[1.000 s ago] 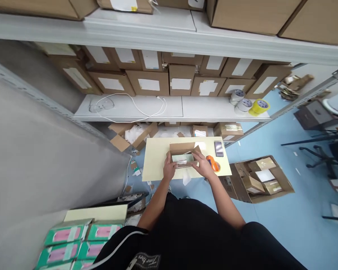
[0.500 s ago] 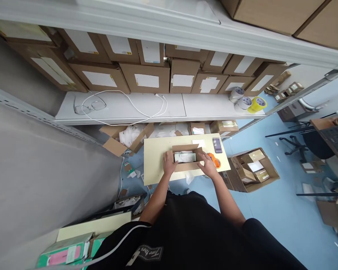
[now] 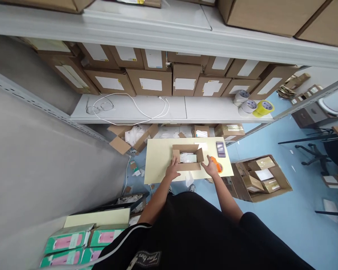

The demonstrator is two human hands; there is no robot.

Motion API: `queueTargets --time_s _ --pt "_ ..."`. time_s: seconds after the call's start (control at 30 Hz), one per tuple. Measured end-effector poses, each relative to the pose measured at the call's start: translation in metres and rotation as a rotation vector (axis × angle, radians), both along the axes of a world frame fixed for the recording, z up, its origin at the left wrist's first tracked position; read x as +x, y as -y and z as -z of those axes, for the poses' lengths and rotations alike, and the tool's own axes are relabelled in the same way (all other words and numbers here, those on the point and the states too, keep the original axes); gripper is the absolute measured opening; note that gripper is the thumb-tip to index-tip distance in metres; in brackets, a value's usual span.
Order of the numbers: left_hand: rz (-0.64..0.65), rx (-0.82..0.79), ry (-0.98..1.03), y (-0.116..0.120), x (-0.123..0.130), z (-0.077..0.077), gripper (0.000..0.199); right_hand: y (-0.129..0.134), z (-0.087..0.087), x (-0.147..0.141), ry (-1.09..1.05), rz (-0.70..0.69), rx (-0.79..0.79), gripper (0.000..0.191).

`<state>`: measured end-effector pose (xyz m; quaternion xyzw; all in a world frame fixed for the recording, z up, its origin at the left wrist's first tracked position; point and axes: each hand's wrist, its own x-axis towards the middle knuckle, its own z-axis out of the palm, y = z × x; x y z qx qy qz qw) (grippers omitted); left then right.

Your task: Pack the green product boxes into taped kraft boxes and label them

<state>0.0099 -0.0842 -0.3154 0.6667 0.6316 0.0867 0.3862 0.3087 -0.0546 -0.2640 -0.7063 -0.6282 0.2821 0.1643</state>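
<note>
- The left hand [image 3: 172, 169] lay on the left end of a small, open, rectangular brown cardboard box [image 3: 193, 166], its fingers extended over the end flap (not closed around anything)
- The right hand [image 3: 210, 167] was open with its fingers spread, thumb side toward the box's right front corner (whether it touched the cardboard could not be told)
- The box sat on a pale yellow rectangular tabletop [image 3: 156, 159], between the two hands, its flaps standing open or folded outward
- Inside it lay a white and pale green bundle [image 3: 188, 158] (too small in view to tell exactly what it was)
- An orange tape dispenser [image 3: 215, 164] lay just beside the right hand, on the side away from the box
- Behind the dispenser, toward the shelving, lay a dark purple rectangular item [image 3: 221, 149] (its surface blurred), and a flat white sheet [image 3: 202, 146] lay behind the box
- On the white metal shelf [image 3: 199, 107] beyond the tabletop were a thin white looped cable [image 3: 135, 98], a pair of clear glasses [image 3: 106, 107], white tape rolls [image 3: 248, 107] and a bright yellow tape roll [image 3: 264, 108], in front of brown cartons with white labels [image 3: 149, 80]
- A large open brown carton [image 3: 281, 184] holding smaller boxes stood on the blue floor [image 3: 301, 202], to the right of the tabletop
</note>
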Motion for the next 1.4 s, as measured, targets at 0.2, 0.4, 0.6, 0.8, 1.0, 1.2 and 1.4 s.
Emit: queueTargets --time_s 0.2,0.4,0.6,0.8,1.0,1.2,1.4 --pt "0.017 -0.028 -0.031 -0.008 -0.01 -0.003 0.1 -0.001 0.017 -0.022 -0.085 -0.375 -0.106 0.075" --pt "-0.061 -0.074 -0.092 -0.021 -0.013 -0.03 0.072 -0.011 0.015 -0.024 -0.126 -0.29 -0.093 0.056" --pt "-0.353 -0.038 -0.342 -0.033 0.014 -0.047 0.083 -0.029 0.015 -0.04 0.058 0.041 -0.155 0.049" --pt "-0.265 0.058 -0.397 -0.056 0.008 -0.06 0.128 -0.04 0.029 -0.037 0.035 0.082 -0.3 0.071" --pt "-0.067 0.126 -0.419 -0.078 0.004 -0.062 0.114 -0.04 0.033 -0.037 -0.009 0.081 -0.332 0.073" --pt "-0.026 0.082 -0.354 -0.05 0.003 -0.032 0.068 -0.037 0.036 -0.035 -0.079 0.11 -0.334 0.073" --pt "0.029 0.096 -0.373 -0.027 0.027 -0.008 0.074 -0.026 0.045 -0.024 -0.178 0.223 -0.212 0.07"
